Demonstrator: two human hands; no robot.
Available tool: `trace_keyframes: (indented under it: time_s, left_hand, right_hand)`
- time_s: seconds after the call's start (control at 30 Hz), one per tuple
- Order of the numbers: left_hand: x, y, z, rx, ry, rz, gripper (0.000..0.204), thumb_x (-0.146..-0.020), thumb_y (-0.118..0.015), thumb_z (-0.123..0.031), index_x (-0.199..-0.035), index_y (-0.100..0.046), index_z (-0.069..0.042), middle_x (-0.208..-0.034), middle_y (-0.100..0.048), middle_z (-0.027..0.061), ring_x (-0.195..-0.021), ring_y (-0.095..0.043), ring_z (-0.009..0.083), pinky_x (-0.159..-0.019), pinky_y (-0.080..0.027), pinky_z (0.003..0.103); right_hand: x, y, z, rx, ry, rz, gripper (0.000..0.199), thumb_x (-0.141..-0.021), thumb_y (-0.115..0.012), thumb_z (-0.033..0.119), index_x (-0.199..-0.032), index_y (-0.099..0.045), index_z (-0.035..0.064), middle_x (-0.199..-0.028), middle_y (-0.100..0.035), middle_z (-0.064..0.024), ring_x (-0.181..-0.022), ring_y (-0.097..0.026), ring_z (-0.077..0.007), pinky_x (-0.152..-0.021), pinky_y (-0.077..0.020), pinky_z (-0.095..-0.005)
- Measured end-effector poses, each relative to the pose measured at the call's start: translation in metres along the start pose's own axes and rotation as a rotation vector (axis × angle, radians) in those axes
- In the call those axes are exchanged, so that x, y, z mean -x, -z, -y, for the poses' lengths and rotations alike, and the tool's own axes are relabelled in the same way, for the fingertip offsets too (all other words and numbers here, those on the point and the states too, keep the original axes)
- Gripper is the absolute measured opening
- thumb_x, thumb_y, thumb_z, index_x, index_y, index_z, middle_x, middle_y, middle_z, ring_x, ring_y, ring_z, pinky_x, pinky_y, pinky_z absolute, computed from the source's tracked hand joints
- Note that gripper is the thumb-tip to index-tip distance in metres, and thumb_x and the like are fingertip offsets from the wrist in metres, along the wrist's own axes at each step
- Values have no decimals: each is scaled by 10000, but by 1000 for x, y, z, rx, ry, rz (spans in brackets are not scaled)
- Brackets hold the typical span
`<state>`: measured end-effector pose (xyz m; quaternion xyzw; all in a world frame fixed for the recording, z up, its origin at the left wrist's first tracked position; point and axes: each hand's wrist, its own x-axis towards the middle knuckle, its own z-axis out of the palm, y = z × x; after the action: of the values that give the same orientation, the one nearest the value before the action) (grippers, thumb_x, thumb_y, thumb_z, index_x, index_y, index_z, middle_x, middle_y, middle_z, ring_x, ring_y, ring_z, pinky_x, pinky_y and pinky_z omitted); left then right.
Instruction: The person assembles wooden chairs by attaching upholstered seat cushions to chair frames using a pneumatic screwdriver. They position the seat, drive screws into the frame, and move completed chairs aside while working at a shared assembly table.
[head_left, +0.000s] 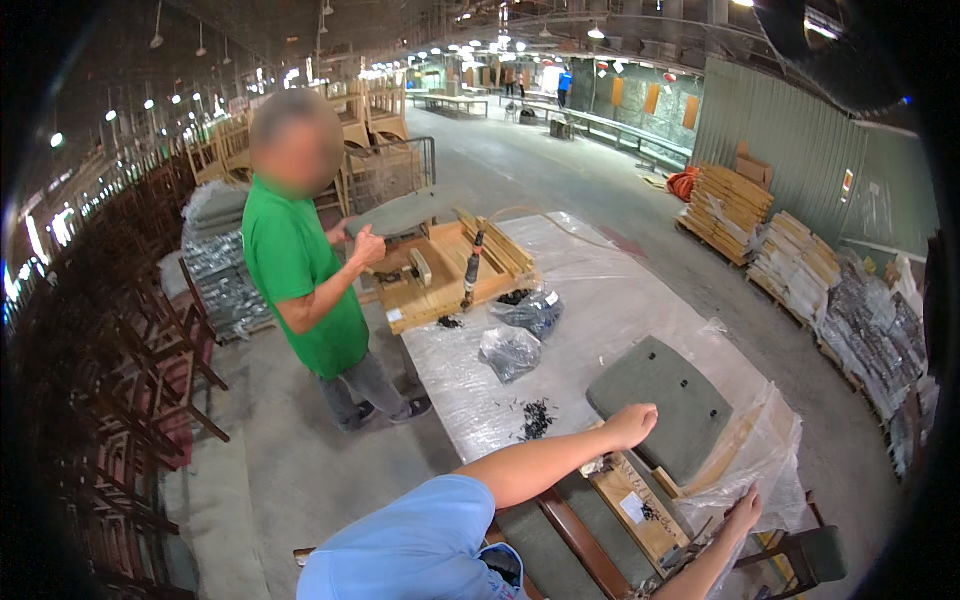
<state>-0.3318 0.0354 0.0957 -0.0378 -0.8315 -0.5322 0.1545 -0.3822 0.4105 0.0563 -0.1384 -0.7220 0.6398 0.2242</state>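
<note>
A grey, rounded panel (665,400) with small black fittings along its surface lies on the table in front of me. My left hand (632,427) is closed over its near left edge; whatever the fingers hold is hidden. Farther right, my right hand (742,510) has its fingers closed at the edge of a clear plastic film (765,450), which drapes over the table's right corner. Between my arms lies a wooden board (625,490) with a white label and small black pieces on it. Brown rails and grey panels (530,540) sit below it.
Across the film-covered table (600,280), a person in green (300,260) holds another grey panel (405,212) beside a wooden jig (440,275). A power screwdriver (472,265), plastic bags (510,352) and loose black pieces (537,418) are there. Stacked boards (730,205) stand right.
</note>
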Motion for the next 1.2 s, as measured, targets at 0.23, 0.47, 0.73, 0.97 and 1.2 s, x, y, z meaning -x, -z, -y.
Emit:
trace_keyframes:
  time_s: [0.23, 0.47, 0.73, 0.97, 1.2]
  left_hand:
    - [10, 14, -26, -1, 50, -5, 320, -1000, -430, -257, -804, -557, -38, -656, -582, 120, -641, -585, 296, -655, -453, 434]
    - [13, 13, -28, -23, 90, -71, 383, -1031, -429, -341, -836, -574, -45, -662, -595, 125, -649, -608, 315, -656, -458, 448]
    - [0, -2, -15, -43, 12, -137, 354, -1022, -449, -348, -929, -610, -47, -829, -661, 186, -792, -635, 385, -747, -482, 492]
    - [-4, 14, -25, -213, 176, 66, 407, -1010, -425, -402, -1121, -640, -74, -1145, -671, 208, -1072, -620, 434, -924, -481, 515]
    - [128, 70, -26, -394, 132, -31, 494, -960, -574, -376, -1310, -572, -27, -1326, -584, 215, -1226, -548, 404, -1040, -428, 473]
  right_hand:
    - [5, -4, -15, 174, 56, -89, 602, -976, -591, 508, -614, -494, 37, -450, -370, -5, -367, -370, -130, -367, -303, -328]
    - [24, -6, 24, 91, -34, -12, 544, -998, -575, 471, -652, -434, 76, -496, -321, 15, -421, -331, -108, -401, -260, -320]
    - [37, 45, 36, -176, 227, 248, 431, -1028, -550, 339, -685, -434, 105, -566, -359, 47, -490, -329, -60, -444, -263, -269]
    - [83, 73, 70, 220, 398, 277, 248, -997, -574, 238, -865, -575, 29, -768, -551, -33, -697, -504, -139, -663, -423, -300]
    - [210, 192, -3, 368, 173, 99, 233, -950, -621, 206, -1022, -633, -15, -799, -627, -69, -729, -585, -199, -694, -487, -356]
